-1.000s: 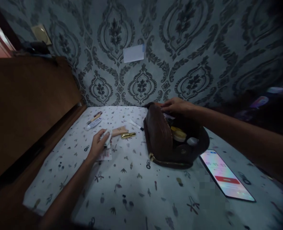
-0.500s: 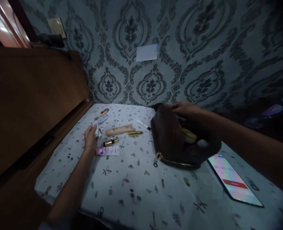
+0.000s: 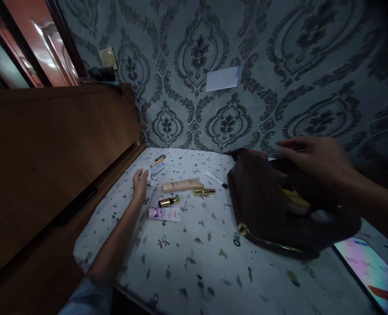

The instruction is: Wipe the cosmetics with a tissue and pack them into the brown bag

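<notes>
My left hand (image 3: pixel 140 183) is closed on a small white item (image 3: pixel 147 176), mostly hidden by the fingers, at the table's left side. Over the open brown bag (image 3: pixel 259 201) hovers my right hand (image 3: pixel 321 159), slightly blurred, fingers stretched out, with nothing visible in it. Inside the bag a yellow thing (image 3: pixel 295 202) shows. Near my left hand lie a white-and-purple tube (image 3: pixel 164 214), a gold-and-black lipstick-like tube (image 3: pixel 169 201) and a beige squeeze tube (image 3: pixel 180 185). A slim gold tube (image 3: pixel 204 191) and a thin white tube with a black end (image 3: pixel 216 179) lie closer to the bag.
Behind my left hand lie a pale tube with blue print (image 3: pixel 158 168) and pencil-like sticks (image 3: pixel 158 160). A lit phone (image 3: pixel 371 271) rests right of the bag. A wooden panel (image 3: pixel 59 140) borders the patterned tablecloth (image 3: pixel 194 271) on the left; a papered wall (image 3: pixel 187 52) stands behind.
My right hand has lifted from the bag's far edge and come back over its opening. My left hand still holds the white item. The view has shifted, so things appear moved.
</notes>
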`<state>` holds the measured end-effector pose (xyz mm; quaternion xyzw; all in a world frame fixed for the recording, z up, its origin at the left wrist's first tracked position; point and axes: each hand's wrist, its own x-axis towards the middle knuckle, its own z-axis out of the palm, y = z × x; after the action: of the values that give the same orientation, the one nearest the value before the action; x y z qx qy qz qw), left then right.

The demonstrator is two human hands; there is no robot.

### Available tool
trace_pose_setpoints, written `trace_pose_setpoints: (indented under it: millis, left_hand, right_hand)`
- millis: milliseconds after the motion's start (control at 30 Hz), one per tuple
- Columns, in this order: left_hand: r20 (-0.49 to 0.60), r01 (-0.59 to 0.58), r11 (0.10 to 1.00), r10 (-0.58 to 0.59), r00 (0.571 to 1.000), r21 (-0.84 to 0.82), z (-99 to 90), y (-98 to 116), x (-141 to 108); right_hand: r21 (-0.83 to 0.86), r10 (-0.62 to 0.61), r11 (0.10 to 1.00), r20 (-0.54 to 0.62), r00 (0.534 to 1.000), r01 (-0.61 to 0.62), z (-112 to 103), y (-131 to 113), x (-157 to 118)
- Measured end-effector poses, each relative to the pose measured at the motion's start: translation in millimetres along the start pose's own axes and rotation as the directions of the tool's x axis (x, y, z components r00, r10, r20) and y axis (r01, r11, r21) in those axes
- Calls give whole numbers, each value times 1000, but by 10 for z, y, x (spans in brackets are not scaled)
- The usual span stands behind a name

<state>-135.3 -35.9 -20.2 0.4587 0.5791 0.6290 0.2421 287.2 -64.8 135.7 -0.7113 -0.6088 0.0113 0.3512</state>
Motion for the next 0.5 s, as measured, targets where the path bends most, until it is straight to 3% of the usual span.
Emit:
trace_pose_setpoints:
  millis: [133,267,333,500]
  left_hand:
    - [2,-34,941,35,999,338,1,9,327]
    - [62,-41,805,5,998,592,71,-20,428]
    - [97,-44,735,-31,995,676,119,-48,411]
    - [146,-52,592,-112,983,804,174,-76,411]
  right_hand:
    - [166,-259,943,-176,950,288,7,-185,-630]
    - [301,-567,753,-154,809,585,358,-264,-1245]
    - [420,-622,695,-57,781,584,599,-270,-1478]
    - [555,-502,773,236,832,309,1117,-245,-1805]
